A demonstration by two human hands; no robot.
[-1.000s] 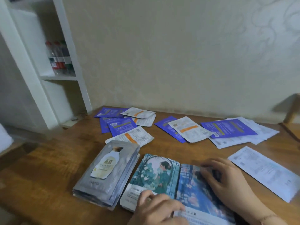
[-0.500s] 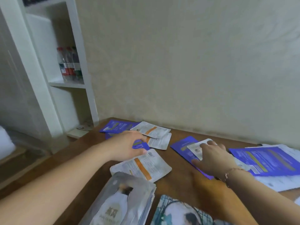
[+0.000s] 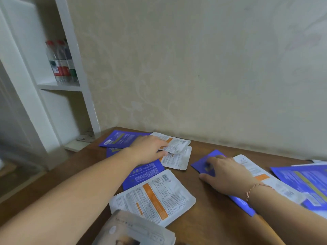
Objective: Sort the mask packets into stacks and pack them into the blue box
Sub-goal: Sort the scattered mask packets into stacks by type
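Observation:
Purple and white mask packets lie scattered on the wooden table (image 3: 212,220). My left hand (image 3: 147,150) reaches to the far side and pinches a white packet with an orange stripe (image 3: 177,145), whose near edge curls up off another white packet (image 3: 177,160). My right hand (image 3: 227,174) has its curled fingertips on a purple packet (image 3: 203,160), with the thumb at that packet's near edge. Under my right wrist lies a long white packet (image 3: 254,171). A silver packet stack (image 3: 139,230) shows at the bottom edge. The blue box is out of view.
More purple packets lie at the far left (image 3: 120,138), under my left forearm (image 3: 144,173) and at the right edge (image 3: 304,179). A large white packet (image 3: 154,197) lies in front. A white shelf (image 3: 85,96) with bottles (image 3: 61,65) stands left; the wall is close behind.
Both hands left the illustrated packets near me and reached to the far packets. My left hand moved right onto the white packet, my right hand onto the purple one. The view tilted up.

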